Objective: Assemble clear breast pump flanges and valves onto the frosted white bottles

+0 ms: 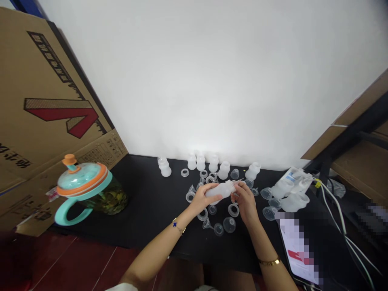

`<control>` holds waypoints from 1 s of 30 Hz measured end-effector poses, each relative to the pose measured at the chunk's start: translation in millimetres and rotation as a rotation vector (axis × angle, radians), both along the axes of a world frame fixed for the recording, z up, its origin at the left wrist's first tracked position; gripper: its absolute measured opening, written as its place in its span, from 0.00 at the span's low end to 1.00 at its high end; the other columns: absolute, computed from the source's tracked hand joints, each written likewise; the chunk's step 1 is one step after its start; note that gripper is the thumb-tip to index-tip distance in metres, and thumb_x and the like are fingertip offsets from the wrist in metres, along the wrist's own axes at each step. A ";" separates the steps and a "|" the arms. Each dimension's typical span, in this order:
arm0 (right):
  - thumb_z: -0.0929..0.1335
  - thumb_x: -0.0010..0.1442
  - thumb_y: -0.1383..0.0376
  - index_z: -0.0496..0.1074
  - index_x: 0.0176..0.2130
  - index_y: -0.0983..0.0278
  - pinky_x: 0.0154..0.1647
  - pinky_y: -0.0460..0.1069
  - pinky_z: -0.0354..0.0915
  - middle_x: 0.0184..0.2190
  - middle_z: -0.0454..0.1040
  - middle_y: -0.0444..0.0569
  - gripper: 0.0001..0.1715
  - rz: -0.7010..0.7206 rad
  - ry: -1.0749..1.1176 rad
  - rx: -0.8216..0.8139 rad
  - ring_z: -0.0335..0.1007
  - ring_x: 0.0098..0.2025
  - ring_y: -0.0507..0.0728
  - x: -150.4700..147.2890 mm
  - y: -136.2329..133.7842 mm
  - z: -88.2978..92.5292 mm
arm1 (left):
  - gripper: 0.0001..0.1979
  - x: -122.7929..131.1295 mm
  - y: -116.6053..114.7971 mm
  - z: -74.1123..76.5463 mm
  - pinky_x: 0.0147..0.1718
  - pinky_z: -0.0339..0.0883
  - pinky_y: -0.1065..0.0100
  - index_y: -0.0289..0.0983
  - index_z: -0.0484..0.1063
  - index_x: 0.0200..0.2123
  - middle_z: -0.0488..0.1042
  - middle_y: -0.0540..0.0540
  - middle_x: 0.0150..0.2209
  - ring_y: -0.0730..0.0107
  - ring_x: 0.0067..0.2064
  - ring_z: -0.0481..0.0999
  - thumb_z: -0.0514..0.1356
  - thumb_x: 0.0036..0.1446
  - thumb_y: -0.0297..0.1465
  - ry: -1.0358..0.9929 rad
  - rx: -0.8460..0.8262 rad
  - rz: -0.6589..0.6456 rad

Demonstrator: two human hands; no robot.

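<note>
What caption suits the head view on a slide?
The left hand and right hand hold a frosted bottle among clear cups and rings on a black table.

The right hand (245, 203) hides the plastic bottle's (220, 190) end, and the phone screen (298, 250) is pixelated.

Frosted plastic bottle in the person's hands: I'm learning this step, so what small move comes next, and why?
Probably pick up the clear plastic ring with the right hand, since it lies beside that hand, which is at the frosted plastic bottle's neck while the left hand grips its body.
</note>
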State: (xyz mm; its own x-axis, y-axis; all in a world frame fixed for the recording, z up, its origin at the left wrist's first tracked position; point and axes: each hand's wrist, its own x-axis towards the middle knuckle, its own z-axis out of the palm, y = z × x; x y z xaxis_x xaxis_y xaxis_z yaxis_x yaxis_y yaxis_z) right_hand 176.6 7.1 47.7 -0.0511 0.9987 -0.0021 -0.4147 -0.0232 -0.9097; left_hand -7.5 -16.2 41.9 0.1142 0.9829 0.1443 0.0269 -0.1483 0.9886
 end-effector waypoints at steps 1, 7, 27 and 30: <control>0.77 0.50 0.56 0.74 0.34 0.60 0.20 0.46 0.59 0.33 0.72 0.44 0.15 0.000 -0.001 -0.001 0.64 0.26 0.50 0.1 0.3 -0.4 | 0.26 0.2 0.0 -0.3 0.46 0.71 0.62 0.36 0.77 0.49 0.80 0.41 0.47 0.55 0.47 0.77 0.70 0.49 0.43 0.011 0.005 0.009; 0.77 0.49 0.56 0.75 0.34 0.60 0.20 0.45 0.59 0.32 0.72 0.43 0.15 -0.012 -0.001 0.000 0.64 0.25 0.50 0.4 1.5 -2.5 | 0.26 1.1 -2.4 -0.1 0.46 0.70 0.62 0.36 0.77 0.50 0.79 0.41 0.47 0.54 0.48 0.78 0.70 0.48 0.42 0.065 0.038 0.062; 0.77 0.50 0.57 0.77 0.35 0.62 0.19 0.44 0.59 0.30 0.71 0.44 0.15 -0.034 -0.021 -0.030 0.63 0.26 0.50 -0.2 3.8 -5.7 | 0.24 3.6 -11.1 4.2 0.52 0.69 0.58 0.42 0.74 0.54 0.77 0.42 0.51 0.55 0.52 0.76 0.68 0.54 0.37 0.389 0.351 0.224; 0.77 0.51 0.56 0.77 0.35 0.62 0.18 0.43 0.59 0.29 0.70 0.43 0.15 -0.032 -0.029 -0.030 0.63 0.26 0.50 0.1 4.6 -8.1 | 0.24 4.0 -11.5 3.8 0.53 0.69 0.57 0.43 0.74 0.54 0.77 0.43 0.51 0.54 0.52 0.76 0.68 0.53 0.37 0.400 0.353 0.236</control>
State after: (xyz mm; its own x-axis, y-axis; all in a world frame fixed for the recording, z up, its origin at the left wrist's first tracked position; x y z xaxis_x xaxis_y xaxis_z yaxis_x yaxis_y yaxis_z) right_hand 176.6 11.8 39.6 -0.0182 0.9993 -0.0327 -0.3891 -0.0372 -0.9204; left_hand -3.5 -27.8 45.7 0.0109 0.8884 0.4589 0.4605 -0.4118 0.7864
